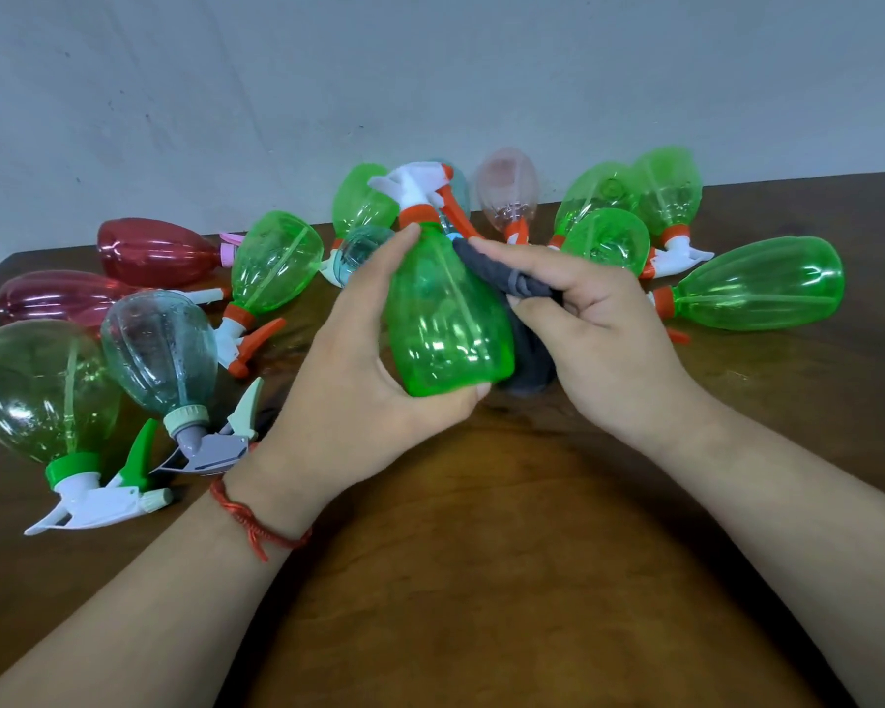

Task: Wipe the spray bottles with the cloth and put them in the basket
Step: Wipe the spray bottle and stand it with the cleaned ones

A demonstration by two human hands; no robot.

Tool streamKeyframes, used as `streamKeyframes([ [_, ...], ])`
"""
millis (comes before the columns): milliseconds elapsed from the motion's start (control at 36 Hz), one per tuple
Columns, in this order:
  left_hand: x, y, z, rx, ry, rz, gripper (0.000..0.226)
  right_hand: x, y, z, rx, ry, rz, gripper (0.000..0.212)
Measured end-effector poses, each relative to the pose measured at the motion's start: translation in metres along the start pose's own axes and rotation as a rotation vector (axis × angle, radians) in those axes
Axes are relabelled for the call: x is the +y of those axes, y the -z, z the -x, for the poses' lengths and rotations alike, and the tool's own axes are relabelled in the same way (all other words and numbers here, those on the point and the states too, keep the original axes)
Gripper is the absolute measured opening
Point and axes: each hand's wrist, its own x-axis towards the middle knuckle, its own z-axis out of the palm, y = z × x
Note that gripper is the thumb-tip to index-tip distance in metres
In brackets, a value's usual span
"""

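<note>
I am in the wiping step. My left hand [364, 360] has its fingers and thumb wrapped round the green bottle [445, 329]. It holds the bottle upright above the table [481, 554], in the middle of the view, with the nozzle toward twelve o'clock. My right hand [583, 319], at three o'clock of that bottle, has its fingers curled tight on a bunched dark cloth [502, 273] and presses it against the bottle's right side.

Next, I judge, the cloth must cover the rest of the body and the neck while the left hand turns the bottle to offer the unwiped faces. Then the bottle goes to the basket, which I cannot see anywhere, so I would have to find it first.

My count, as best I can make it:
- One cloth.
- Eight green, counting the one in hand; the other green bottles [757, 283] lie mostly between one and three o'clock.
- Two red bottles [154, 250] at nine to ten o'clock.
- Three pale blue bottles [159, 350], the nearest at eight o'clock and one half hidden behind the held nozzle.
- One pale pink bottle [507, 186] at one o'clock.

That makes fourteen bottles in all.
</note>
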Motion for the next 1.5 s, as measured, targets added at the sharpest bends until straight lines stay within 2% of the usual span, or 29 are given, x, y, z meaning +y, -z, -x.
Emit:
streamKeyframes([
  [194,0.002,0.009,-0.006,0.211,0.075,0.044,0.109,-0.003,-0.006,0.005,-0.041,0.005,0.019,0.046],
  [389,-0.005,0.013,-0.006,0.244,0.114,-0.076,0.112,-0.003,-0.004,0.005,-0.069,-0.034,0.019,0.042],
  [500,-0.005,0.013,-0.006,0.220,0.119,-0.081,0.111,-0.004,-0.003,0.006,-0.065,-0.019,0.071,0.040],
  [667,-0.007,0.016,-0.006,0.079,0.061,0.026,0.114,-0.006,-0.004,0.007,-0.044,0.002,0.073,0.044],
  [861,0.010,0.010,0.000,-0.065,0.002,0.066,0.112,-0.006,0.001,-0.003,-0.016,-0.056,-0.095,0.049],
  [972,0.017,0.011,0.003,-0.143,-0.011,0.147,0.111,-0.007,0.004,-0.009,0.009,-0.090,-0.287,0.047],
  [1222,0.014,0.008,0.002,-0.187,-0.006,-0.057,0.116,0.001,0.000,-0.009,0.040,-0.095,-0.259,0.049],
  [1306,0.013,0.005,0.003,-0.179,-0.008,-0.051,0.116,0.003,0.000,-0.008,0.041,-0.079,-0.230,0.046],
  [1500,0.006,0.002,0.001,-0.051,-0.010,-0.055,0.114,0.002,0.000,-0.006,0.024,-0.028,-0.133,0.046],
])
